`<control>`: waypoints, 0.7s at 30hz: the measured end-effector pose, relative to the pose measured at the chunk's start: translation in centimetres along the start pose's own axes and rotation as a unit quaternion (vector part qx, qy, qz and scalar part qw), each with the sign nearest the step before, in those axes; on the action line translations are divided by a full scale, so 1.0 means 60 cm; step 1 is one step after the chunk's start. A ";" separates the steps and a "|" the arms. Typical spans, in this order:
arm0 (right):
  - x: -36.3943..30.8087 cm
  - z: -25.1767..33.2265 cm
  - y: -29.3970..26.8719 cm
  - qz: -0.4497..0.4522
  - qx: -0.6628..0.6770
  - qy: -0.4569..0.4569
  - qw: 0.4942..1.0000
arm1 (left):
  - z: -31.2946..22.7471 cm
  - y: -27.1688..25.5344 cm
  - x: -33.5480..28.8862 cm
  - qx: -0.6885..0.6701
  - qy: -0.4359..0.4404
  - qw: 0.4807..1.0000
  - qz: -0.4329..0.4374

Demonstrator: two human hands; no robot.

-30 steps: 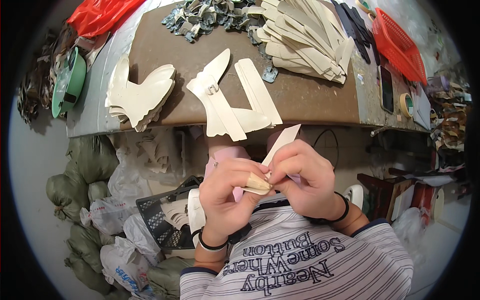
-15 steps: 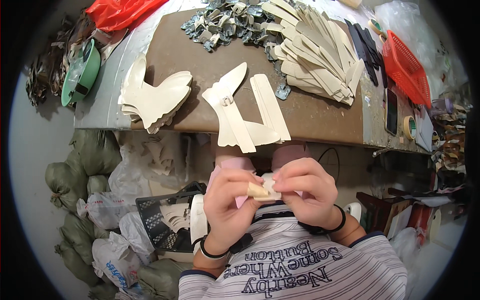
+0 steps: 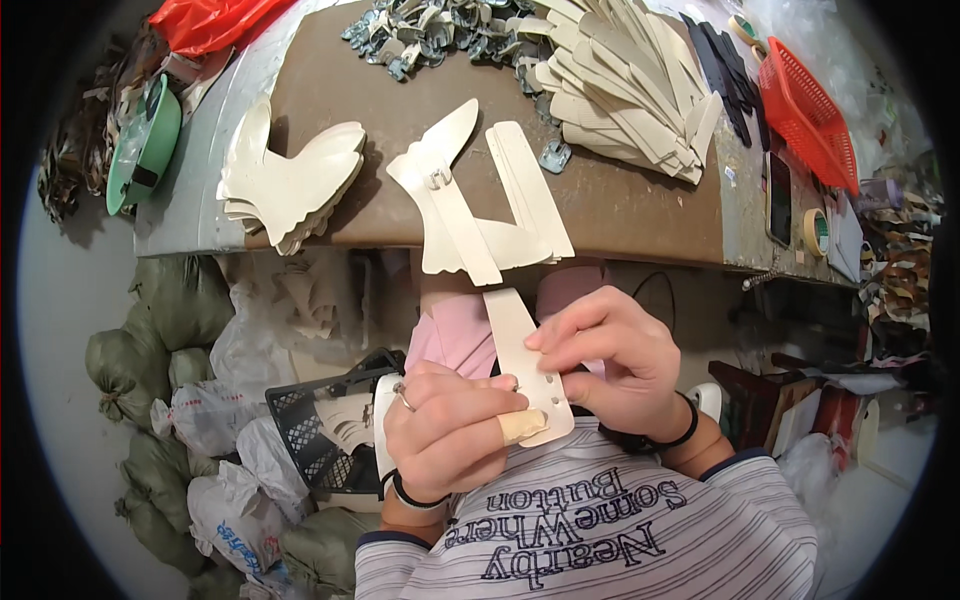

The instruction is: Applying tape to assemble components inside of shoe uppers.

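Over my lap I hold a cream leather-like strap with small holes near its rounded lower end. My left hand grips that end from the left, fingers curled; beige tape wraps one finger. A small metal piece shows at its knuckles, too small to name. Thumb and fingers of my right hand pinch the strap's right edge. Just ahead on the table, a cream strap with a metal buckle lies across a curved shoe-upper piece. Beside it are a few straight cream straps.
Stacked curved pieces sit left on the table. Metal buckles and cream straps are heaped at the back. A red basket, phone and tape roll line the right. A black crate stands low left.
The strap now extends lengthwise toward the table, its holed end showing; before, it was mostly hidden between my fingers. My left hand has moved down and left. The view has shifted slightly.
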State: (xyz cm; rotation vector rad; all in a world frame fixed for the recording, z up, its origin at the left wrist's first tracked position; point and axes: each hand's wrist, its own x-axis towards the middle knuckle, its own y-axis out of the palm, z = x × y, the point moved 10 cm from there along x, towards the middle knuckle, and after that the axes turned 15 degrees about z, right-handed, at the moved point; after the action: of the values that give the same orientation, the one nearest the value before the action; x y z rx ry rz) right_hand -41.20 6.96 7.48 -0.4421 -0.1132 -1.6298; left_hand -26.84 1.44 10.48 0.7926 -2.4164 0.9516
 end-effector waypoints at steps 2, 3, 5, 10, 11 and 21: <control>0.004 0.005 0.001 0.000 -0.019 -0.015 1.000 | -0.002 -0.002 0.000 0.018 0.010 1.000 0.008; 0.007 0.012 0.003 0.004 -0.035 -0.022 0.999 | 0.000 -0.003 0.000 0.019 0.010 1.000 0.013; 0.010 0.017 0.008 0.012 -0.049 -0.033 0.998 | -0.001 -0.005 -0.003 0.024 0.009 1.000 0.017; 0.013 0.039 0.035 0.048 -0.100 -0.081 0.991 | 0.038 -0.005 -0.017 -0.083 -0.122 0.989 -0.026; 0.017 0.035 0.035 0.054 -0.095 -0.068 0.992 | 0.040 -0.005 -0.012 -0.100 -0.120 0.987 -0.023; -0.009 -0.070 0.028 -0.019 0.276 0.128 0.953 | 0.334 -0.307 -0.001 0.374 -0.331 0.853 -0.150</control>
State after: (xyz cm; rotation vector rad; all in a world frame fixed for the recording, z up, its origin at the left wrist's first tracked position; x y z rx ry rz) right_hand -40.44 5.90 3.12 0.2007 -0.3719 -1.5962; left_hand -18.43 -24.03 5.64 1.9902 -2.2538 1.7278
